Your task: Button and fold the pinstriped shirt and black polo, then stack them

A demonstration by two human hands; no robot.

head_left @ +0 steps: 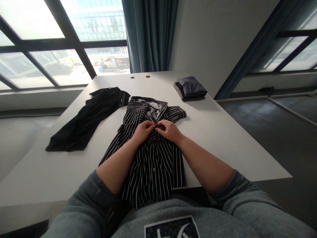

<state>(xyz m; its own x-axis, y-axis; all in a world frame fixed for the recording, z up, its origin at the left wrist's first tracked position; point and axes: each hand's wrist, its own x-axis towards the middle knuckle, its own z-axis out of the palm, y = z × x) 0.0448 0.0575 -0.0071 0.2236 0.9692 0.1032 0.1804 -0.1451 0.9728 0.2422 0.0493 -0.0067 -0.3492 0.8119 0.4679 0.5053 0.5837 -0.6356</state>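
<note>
A black shirt with white stripes [151, 158] lies front up on the table, its collar end away from me and its hem at the near edge. My left hand [145, 129] pinches the front opening below the collar. Close beside it, my right hand [168, 129] pinches the other side of the same opening. Both sets of fingertips nearly meet, and what is between them, perhaps a button, is too small to make out. Lower on the front, a round button [154, 169] shows. The pale inside of the shirt shows at the neck.
On the white table [223, 148], a black garment [86, 122] lies spread at the left. Folded dark grey clothes [190, 88] are stacked at the back right. Two round discs [148, 76] sit near the far edge, before a blue curtain [151, 36] and windows.
</note>
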